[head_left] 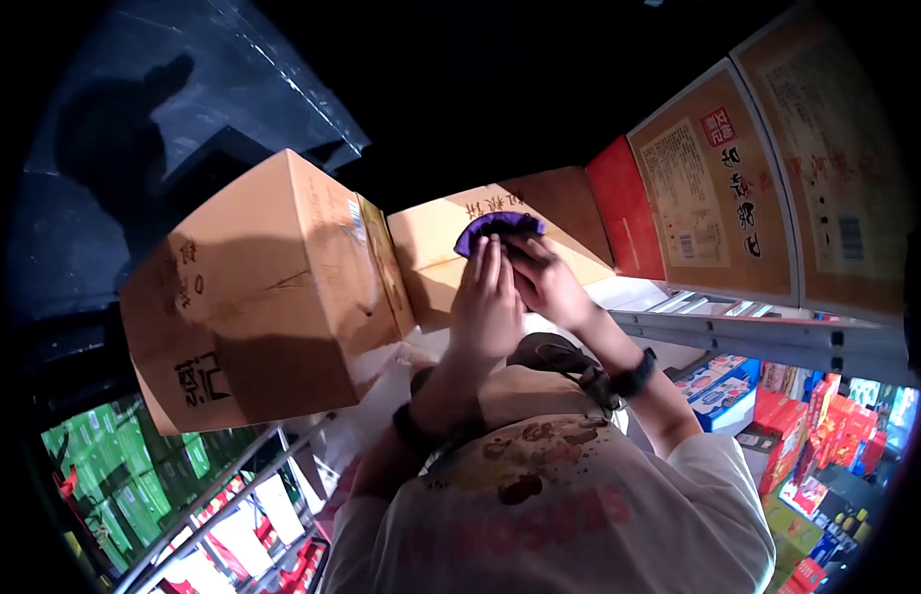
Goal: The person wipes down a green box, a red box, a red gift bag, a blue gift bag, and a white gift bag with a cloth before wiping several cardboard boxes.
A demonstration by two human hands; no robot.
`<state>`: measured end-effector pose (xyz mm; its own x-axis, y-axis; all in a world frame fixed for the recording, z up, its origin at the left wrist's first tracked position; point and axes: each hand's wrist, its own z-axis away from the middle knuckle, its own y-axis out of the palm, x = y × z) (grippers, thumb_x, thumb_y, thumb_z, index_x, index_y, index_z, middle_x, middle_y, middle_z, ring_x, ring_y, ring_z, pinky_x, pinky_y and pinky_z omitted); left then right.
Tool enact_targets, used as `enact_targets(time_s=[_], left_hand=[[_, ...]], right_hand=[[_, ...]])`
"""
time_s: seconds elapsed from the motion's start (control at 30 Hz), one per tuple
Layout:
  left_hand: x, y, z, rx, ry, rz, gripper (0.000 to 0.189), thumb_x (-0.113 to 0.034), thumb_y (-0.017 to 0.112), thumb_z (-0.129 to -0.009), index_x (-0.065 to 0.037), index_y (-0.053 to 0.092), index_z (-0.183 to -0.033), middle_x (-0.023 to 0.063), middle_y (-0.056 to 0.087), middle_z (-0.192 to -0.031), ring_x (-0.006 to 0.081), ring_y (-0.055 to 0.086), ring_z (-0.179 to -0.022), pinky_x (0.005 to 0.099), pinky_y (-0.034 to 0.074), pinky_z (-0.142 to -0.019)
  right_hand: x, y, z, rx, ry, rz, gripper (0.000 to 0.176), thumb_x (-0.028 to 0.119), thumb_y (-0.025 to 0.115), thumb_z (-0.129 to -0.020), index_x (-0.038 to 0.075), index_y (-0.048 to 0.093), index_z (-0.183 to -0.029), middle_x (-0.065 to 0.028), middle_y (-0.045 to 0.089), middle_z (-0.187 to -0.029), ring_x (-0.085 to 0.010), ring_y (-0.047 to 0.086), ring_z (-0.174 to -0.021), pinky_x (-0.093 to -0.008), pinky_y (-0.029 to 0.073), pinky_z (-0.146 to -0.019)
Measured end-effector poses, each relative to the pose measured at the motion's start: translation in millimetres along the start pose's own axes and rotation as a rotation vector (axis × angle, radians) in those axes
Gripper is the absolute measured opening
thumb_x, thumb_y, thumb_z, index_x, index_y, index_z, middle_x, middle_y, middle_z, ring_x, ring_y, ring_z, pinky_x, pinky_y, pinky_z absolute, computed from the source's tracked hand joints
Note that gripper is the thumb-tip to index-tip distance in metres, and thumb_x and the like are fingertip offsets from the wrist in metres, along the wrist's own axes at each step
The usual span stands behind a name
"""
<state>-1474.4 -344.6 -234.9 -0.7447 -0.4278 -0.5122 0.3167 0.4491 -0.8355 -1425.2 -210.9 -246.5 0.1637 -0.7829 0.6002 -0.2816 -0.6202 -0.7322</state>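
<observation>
Both hands meet in front of my chest at a small purple, dark-centred thing (497,225), which looks like folded cloth; its exact kind I cannot make out. My left hand (487,302) has its fingers close together and laid against the thing's lower edge. From the other side my right hand (552,285) curls its fingers against the same thing. The palms and thumbs are largely hidden. Behind the purple thing is a cardboard box (431,238) with printed characters.
A big cardboard carton (243,307) stands at left, and more printed cartons (700,188) line the right. A metal ladder-like rail (777,338) runs at right. Far below lie green boxes (124,475) and red packages (782,421). A dark sheet-like surface (253,89) rises at upper left.
</observation>
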Motion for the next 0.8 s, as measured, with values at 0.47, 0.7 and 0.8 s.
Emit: enact_targets(time_s=[0.47,0.7,0.8], left_hand=[[96.6,157.8,44.2,0.054,-0.120,-0.138,0.057,-0.013,0.052,-0.078,-0.001,0.036,-0.131,0.0183,0.031,-0.138,0.0348,0.029,-0.128,0.0470,0.026,-0.104],[94.0,145.1,71.5,0.115,-0.304,-0.170,0.064,-0.018,0.050,-0.079,0.007,0.027,-0.133,0.0228,0.021,-0.141,0.0389,0.021,-0.130,0.0477,0.020,-0.106],[118.3,156.5,60.6,-0.054,-0.280,-0.157,0.063,-0.017,0.050,-0.080,0.005,0.028,-0.134,0.0228,0.021,-0.141,0.0383,0.020,-0.131,0.0465,0.018,-0.108]], right_hand=[[-98.0,105.0,64.5,0.640,0.218,0.109,0.072,0.029,0.056,-0.080,-0.007,0.025,-0.134,-0.0260,0.018,-0.141,-0.0379,0.017,-0.132,-0.0429,0.019,-0.108],[-103.0,143.9,64.8,0.406,-0.111,0.209,0.064,0.038,0.048,-0.085,-0.002,0.032,-0.133,-0.0223,0.026,-0.139,-0.0359,0.021,-0.131,-0.0457,0.021,-0.106],[-103.4,148.9,35.4,0.368,-0.127,0.292,0.058,0.034,0.047,-0.086,0.000,0.035,-0.132,-0.0189,0.028,-0.139,-0.0358,0.021,-0.131,-0.0450,0.019,-0.107]])
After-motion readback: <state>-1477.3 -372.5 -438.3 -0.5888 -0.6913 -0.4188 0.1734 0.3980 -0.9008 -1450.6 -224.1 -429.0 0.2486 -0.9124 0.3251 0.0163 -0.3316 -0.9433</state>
